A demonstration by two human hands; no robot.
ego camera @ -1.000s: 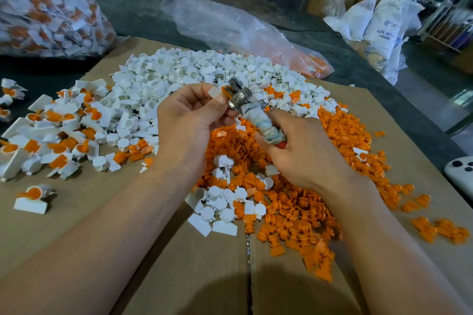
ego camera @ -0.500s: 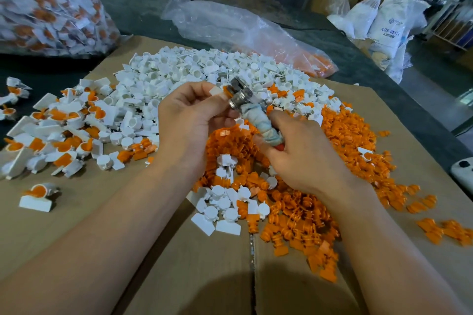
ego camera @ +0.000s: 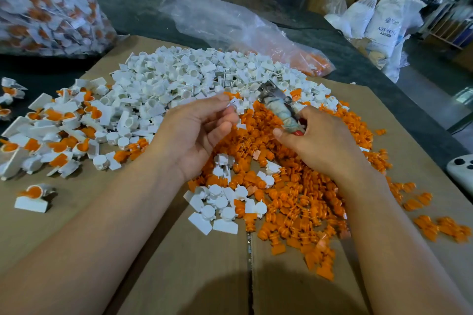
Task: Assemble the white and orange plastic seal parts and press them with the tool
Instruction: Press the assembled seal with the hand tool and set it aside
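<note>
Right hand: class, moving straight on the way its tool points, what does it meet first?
Likely the white pile: the right hand aims its tool there, past the left hand; depth is unclear.

Near cardboard (ego camera: 158, 276) looks passable; white heap (ego camera: 179, 74), orange heap (ego camera: 294, 199) crowd beyond.

left hand (ego camera: 197, 130) pinching with fingertips; right hand (ego camera: 320, 140) curled in a grip

Bare L forearm (ego camera: 102, 225), bare R forearm (ego camera: 399, 250), bare L hand (ego camera: 194, 133), bare R hand (ego camera: 322, 146), short nails (ego camera: 277, 132)
</note>
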